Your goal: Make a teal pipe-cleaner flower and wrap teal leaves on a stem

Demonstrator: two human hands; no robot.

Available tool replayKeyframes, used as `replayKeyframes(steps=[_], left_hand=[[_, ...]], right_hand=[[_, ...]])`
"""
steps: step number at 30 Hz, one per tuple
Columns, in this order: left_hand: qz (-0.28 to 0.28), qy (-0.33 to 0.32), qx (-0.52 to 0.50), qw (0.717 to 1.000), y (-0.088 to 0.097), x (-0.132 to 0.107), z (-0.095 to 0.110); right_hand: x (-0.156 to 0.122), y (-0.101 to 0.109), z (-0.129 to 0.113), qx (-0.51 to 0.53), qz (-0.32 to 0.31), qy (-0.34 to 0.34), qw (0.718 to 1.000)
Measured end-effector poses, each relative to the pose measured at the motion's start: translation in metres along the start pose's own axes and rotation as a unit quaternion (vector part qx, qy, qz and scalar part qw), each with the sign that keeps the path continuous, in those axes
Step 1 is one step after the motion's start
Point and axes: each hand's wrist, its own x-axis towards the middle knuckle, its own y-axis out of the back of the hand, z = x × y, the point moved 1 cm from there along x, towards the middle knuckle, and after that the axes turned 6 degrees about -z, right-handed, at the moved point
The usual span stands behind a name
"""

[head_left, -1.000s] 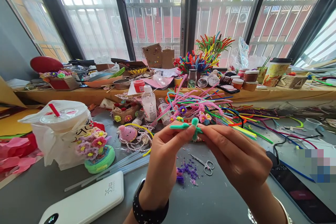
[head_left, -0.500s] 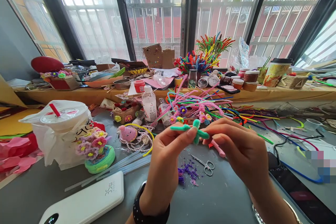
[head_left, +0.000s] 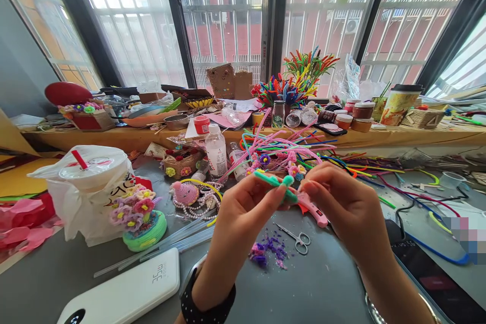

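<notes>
Both hands meet over the middle of the grey table. My left hand [head_left: 243,212] pinches a teal pipe cleaner [head_left: 275,182] that is bent and twisted into a small knot. My right hand [head_left: 341,207] pinches the same teal piece from the right side, fingers closed on it. Just below the right fingers a pink tool [head_left: 313,210] lies on the table. A heap of loose coloured pipe cleaners [head_left: 304,154] spreads behind the hands. Small scissors [head_left: 298,238] and purple fuzz scraps [head_left: 269,250] lie under the hands.
A bagged drink cup [head_left: 89,182], a green-based flower piece [head_left: 142,217] and a white power bank [head_left: 125,291] are at the left. A phone [head_left: 436,283] lies at the right. Bottles [head_left: 215,152], a bead string and jars crowd the wooden sill [head_left: 114,136].
The teal piece has been turned and pulled closer between the fingertips. My right hand shifted up and left, uncovering the pink tool on the table. The left wrist dropped slightly.
</notes>
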Motion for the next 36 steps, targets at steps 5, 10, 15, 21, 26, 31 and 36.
replayKeyframes(steps=[5, 10, 15, 21, 26, 31, 36], left_hand=[[-0.054, 0.063, 0.103, 0.991, 0.005, 0.001, -0.002], [-0.106, 0.104, 0.122, 0.981, 0.008, 0.004, -0.012], [-0.084, 0.112, 0.066, 0.988, 0.007, 0.005, -0.012], [-0.051, 0.096, 0.048, 0.993, 0.002, 0.003, -0.007], [0.032, 0.043, 0.026, 0.998, 0.002, 0.003, -0.005], [0.043, 0.037, 0.013, 0.998, 0.002, 0.003, -0.003], [0.038, 0.031, 0.012, 0.999, 0.002, 0.003, -0.004]], right_hand=[[0.0, -0.001, 0.002, -0.013, -0.051, -0.023, 0.998], [0.001, -0.003, 0.003, -0.029, -0.029, -0.034, 0.999], [-0.001, -0.004, 0.005, 0.09, 0.013, -0.049, 0.995], [-0.002, -0.005, 0.012, 0.186, 0.028, -0.013, 0.982], [0.001, 0.002, 0.009, 0.175, -0.037, -0.009, 0.984], [0.002, 0.001, 0.007, 0.166, -0.093, -0.058, 0.98], [0.002, -0.001, 0.01, 0.192, -0.088, -0.109, 0.971]])
